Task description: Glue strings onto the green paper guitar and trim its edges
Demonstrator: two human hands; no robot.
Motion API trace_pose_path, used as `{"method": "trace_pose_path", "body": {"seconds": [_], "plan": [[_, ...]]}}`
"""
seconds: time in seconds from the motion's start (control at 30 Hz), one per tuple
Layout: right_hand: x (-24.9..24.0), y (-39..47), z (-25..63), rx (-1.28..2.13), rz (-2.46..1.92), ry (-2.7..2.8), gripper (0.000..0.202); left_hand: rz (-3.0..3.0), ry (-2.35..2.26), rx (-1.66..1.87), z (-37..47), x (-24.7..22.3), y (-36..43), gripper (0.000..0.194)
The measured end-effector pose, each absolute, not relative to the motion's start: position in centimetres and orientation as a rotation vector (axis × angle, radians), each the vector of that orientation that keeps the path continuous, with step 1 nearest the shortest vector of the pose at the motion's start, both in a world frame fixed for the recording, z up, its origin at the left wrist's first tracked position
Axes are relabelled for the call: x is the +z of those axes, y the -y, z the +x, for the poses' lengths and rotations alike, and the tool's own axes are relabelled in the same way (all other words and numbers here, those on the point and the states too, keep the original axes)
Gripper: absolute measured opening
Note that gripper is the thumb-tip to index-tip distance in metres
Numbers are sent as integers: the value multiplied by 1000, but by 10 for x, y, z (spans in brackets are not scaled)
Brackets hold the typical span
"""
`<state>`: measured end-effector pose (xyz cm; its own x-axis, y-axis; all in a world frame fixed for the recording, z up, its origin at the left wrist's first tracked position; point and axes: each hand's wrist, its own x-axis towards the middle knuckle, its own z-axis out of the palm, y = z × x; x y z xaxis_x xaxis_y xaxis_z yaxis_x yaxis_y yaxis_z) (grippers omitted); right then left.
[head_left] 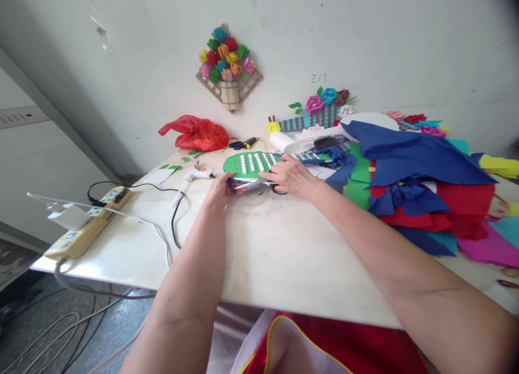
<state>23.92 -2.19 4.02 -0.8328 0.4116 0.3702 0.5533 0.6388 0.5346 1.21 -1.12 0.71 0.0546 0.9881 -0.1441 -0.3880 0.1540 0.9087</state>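
Observation:
A green paper craft piece (233, 163) with a blue edge and rows of white strips lies across the table in front of me. My left hand (222, 190) grips its near left end, thumb on top and fingers partly hidden below. Across the piece's middle, my right hand (294, 177) spans from the near edge to the far edge, fingers bent onto it. Scissors (278, 189) with a dark handle are just under the near edge, blades toward my left hand; they are partly covered by the piece and my right hand.
A white glue gun (194, 174) and yellow-black pliers (245, 143) sit left and behind. A red plastic bag (197, 133) rests by the wall. Coloured paper (417, 158) is heaped right. A power strip (89, 228) with cables occupies the left edge.

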Motion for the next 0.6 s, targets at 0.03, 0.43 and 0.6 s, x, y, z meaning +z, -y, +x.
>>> {"method": "trace_pose_path", "body": {"seconds": [0.03,0.43,0.6], "plan": [[40,22,239,-968,-793,2648,43,818,-959,1243,12,7,11,11],[29,21,236,-886,-753,2613,43,826,-923,1342,9,5,9,11],[21,27,227,-781,-750,2709,29,915,-926,1384,8,4,9,14]]}}
